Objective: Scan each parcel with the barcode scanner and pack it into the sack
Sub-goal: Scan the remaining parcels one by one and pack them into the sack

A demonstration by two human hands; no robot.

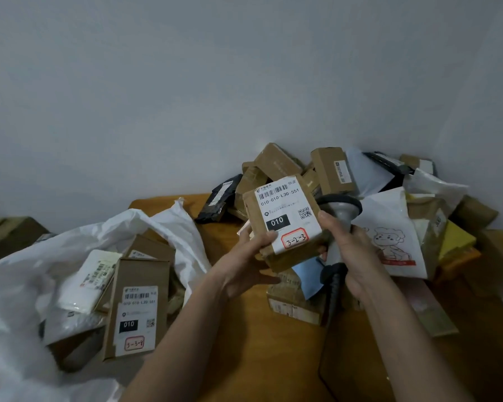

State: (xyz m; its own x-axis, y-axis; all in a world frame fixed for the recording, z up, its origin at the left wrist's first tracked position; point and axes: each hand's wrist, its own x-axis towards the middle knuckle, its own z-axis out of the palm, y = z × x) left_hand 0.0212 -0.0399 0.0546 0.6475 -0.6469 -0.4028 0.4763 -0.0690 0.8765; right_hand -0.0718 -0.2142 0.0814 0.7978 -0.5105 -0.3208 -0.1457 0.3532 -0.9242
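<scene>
Over table (244, 343): L hand (244, 265) grips parcel (285, 221) label-up for scan; R hand (357, 256) wrapped on scanner (341, 216), thumb steadying box.

Overall light: dim, flat, greyish, indoor.
Source: not in frame; direction hard to tell.
Shadows: soft, dark beneath the heap of brown cardboard boxes (299, 172) and along the far right of the orange-brown wooden table (244, 343).
Glare: none; crumpled white plastic sack (21, 285) brightest, slightly washed out.
Sharpness: printed white label on the held brown parcel (285, 219) readable, fine print mushy.
Blur: smeared sack at lower left.
Distortion: wide-angle bending at the table edge.
Corners: darkened.
</scene>
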